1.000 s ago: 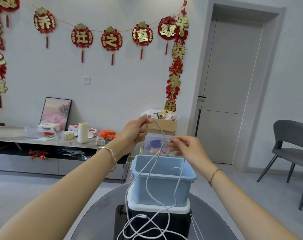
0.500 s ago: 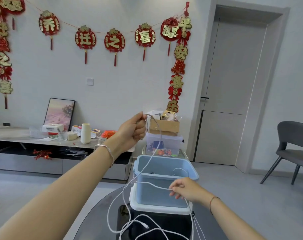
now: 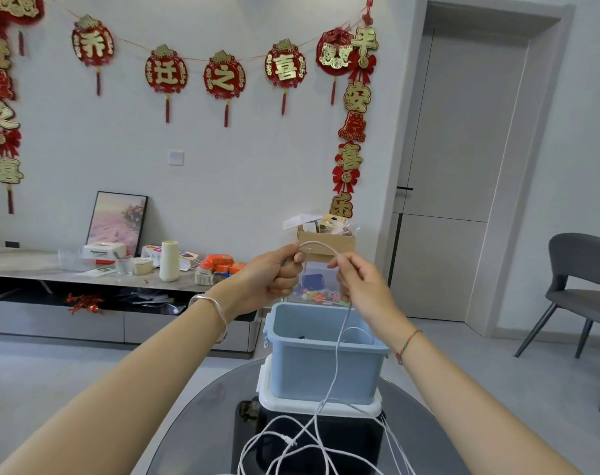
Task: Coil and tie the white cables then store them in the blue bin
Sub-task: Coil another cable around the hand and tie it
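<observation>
The white cable [image 3: 318, 244] arcs between the fingers of both hands. The left hand [image 3: 274, 275] grips it with curled fingers; the right hand [image 3: 362, 286] pinches it at the fingertips. Under the fingers it hangs before the blue bin [image 3: 326, 368], down to loose loops on the table [image 3: 195, 423].

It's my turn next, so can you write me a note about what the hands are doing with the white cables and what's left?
Left hand grips the white cable above the blue bin.
Right hand pinches the same cable beside it.
The rest hangs down into loose loops on the table.
Done: coiling barely begun.
Left: finish coiling, tie, put in bin.
</observation>
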{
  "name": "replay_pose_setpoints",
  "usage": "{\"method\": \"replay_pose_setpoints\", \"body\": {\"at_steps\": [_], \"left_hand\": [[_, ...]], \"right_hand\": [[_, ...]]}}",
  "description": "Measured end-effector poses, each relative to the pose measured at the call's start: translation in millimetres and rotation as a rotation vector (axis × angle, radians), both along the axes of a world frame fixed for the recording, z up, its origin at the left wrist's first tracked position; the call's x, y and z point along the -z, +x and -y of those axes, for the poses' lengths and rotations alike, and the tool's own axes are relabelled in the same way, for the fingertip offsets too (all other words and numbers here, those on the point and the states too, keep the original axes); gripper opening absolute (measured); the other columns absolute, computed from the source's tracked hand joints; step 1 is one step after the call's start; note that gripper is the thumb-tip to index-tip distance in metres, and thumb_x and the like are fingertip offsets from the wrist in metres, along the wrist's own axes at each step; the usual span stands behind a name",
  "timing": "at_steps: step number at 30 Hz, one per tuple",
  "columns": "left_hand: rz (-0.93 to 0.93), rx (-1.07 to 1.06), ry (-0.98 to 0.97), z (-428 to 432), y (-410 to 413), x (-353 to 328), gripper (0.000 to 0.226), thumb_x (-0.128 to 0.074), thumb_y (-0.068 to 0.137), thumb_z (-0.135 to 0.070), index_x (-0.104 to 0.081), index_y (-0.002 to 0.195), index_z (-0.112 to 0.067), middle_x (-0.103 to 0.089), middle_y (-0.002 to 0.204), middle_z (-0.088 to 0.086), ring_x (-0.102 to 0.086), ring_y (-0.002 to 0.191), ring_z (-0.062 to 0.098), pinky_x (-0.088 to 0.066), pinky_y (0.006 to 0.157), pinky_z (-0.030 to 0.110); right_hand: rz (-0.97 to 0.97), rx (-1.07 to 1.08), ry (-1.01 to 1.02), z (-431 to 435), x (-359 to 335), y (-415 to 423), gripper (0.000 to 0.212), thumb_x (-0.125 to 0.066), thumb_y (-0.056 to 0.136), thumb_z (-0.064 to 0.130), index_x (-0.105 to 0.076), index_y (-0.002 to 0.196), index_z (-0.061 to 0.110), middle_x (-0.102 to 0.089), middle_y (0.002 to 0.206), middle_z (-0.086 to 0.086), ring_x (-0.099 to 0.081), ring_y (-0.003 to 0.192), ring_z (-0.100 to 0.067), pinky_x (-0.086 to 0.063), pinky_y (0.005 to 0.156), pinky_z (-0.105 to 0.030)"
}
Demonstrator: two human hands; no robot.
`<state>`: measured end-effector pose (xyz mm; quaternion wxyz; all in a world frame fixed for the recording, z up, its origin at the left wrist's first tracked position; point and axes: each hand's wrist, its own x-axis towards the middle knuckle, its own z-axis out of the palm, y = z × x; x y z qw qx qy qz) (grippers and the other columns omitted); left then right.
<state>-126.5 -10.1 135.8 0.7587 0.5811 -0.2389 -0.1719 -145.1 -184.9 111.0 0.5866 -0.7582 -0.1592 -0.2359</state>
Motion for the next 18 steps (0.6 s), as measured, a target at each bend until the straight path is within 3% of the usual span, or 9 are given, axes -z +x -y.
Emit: {"method": "replay_pose_setpoints", "body": {"at_steps": [3, 6, 10, 13, 18], "left_hand": [[-0.041, 0.108, -0.067, -4, -9, -8, 0.043, -0.031, 0.102, -0.036, -0.043, 0.064, -0.020, -0.023, 0.039, -0.010, -0.020, 0.030, 0.003, -0.016, 0.038, 0.017], [-0.034, 0.185, -0.247, 1, -17, -20, 0.042, -0.029, 0.102, -0.034, -0.047, 0.067, -0.018, -0.026, 0.038, -0.009, -0.019, 0.029, 0.003, -0.017, 0.037, 0.015], [0.097, 0.033, -0.359, 11, -15, -30, 0.036, -0.025, 0.104, -0.036, -0.047, 0.082, -0.017, -0.027, 0.043, -0.008, -0.025, 0.031, 0.003, -0.025, 0.037, 0.013], [0.216, -0.214, -0.283, 14, -8, -34, 0.036, -0.026, 0.104, -0.037, -0.050, 0.089, -0.015, -0.032, 0.044, -0.010, -0.030, 0.034, 0.002, -0.029, 0.039, 0.013], [0.335, -0.381, -0.089, 18, -1, -27, 0.040, -0.026, 0.104, -0.036, -0.057, 0.095, -0.011, -0.066, 0.058, -0.006, -0.056, 0.041, 0.006, -0.041, 0.040, 0.014]], "right_hand": [[0.003, 0.032, -0.007, -1, -4, 4, 0.027, -0.042, 0.100, 0.028, -0.063, 0.088, 0.017, -0.039, 0.055, 0.007, -0.032, 0.047, -0.006, -0.028, 0.049, -0.022], [-0.084, -0.098, 0.050, -17, -3, -1, 0.032, -0.038, 0.101, 0.031, -0.060, 0.085, 0.014, -0.041, 0.051, 0.002, -0.031, 0.039, -0.007, -0.030, 0.040, -0.022], [-0.306, -0.270, 0.056, -43, 4, -14, 0.030, -0.030, 0.104, 0.029, -0.055, 0.098, 0.014, -0.046, 0.057, -0.003, -0.033, 0.035, -0.009, -0.038, 0.037, -0.019], [-0.370, -0.281, -0.156, -50, 14, -24, 0.029, -0.028, 0.104, 0.022, -0.052, 0.116, 0.010, -0.046, 0.060, -0.003, -0.032, 0.034, -0.005, -0.033, 0.034, -0.017], [-0.278, -0.163, -0.522, -51, 11, -38, 0.034, -0.028, 0.102, 0.017, -0.042, 0.133, 0.015, -0.050, 0.059, 0.001, -0.038, 0.041, -0.003, -0.034, 0.039, -0.016]]}}
